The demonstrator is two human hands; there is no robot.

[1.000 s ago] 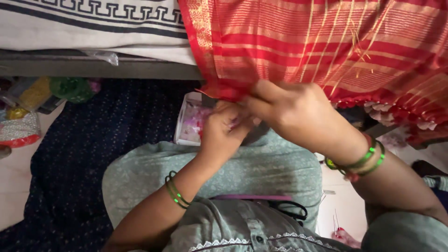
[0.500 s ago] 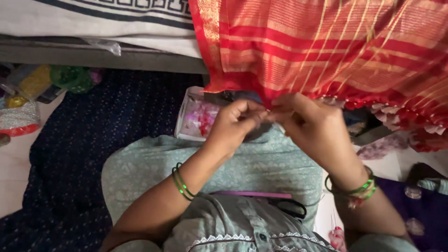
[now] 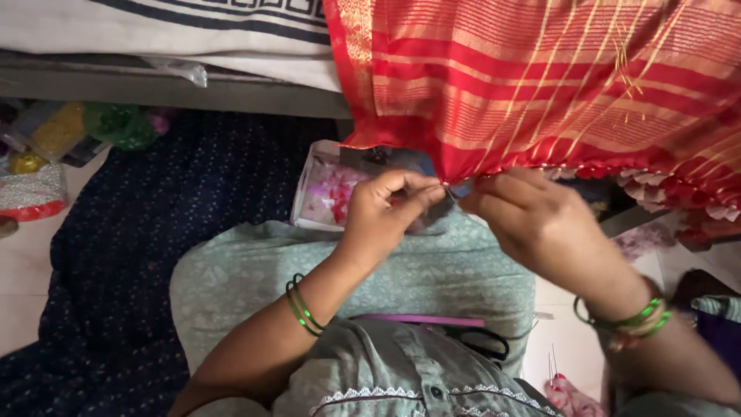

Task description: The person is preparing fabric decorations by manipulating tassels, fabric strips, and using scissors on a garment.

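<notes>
A red cloth (image 3: 556, 85) with gold stripes hangs across the upper right of the scene, its lower edge gathered into a fringe of small tassels. Left of the cloth, a white sheet (image 3: 154, 23) with a dark patterned border lies on a grey ledge. Below the cloth, a dark blue dotted fabric (image 3: 154, 232) spreads over the floor, and a pale green garment (image 3: 432, 278) covers the person's lap. Just under the cloth's hem, a clear plastic packet (image 3: 328, 193) with pink contents rests at the top of the lap. The right hand (image 3: 532, 224) and the left hand (image 3: 386, 212) meet at the cloth's lower edge: each is closed in a pinch, fingertips gripping the hem where the two nearly touch. Green bangles (image 3: 302, 307) circle the left wrist, well below the cloth. On the lap, farther from the cloth, black scissors (image 3: 482, 344) lie beside a thin purple strip (image 3: 417, 319). Far left of the cloth, bags of coloured beads (image 3: 58, 131) sit against the ledge.
</notes>
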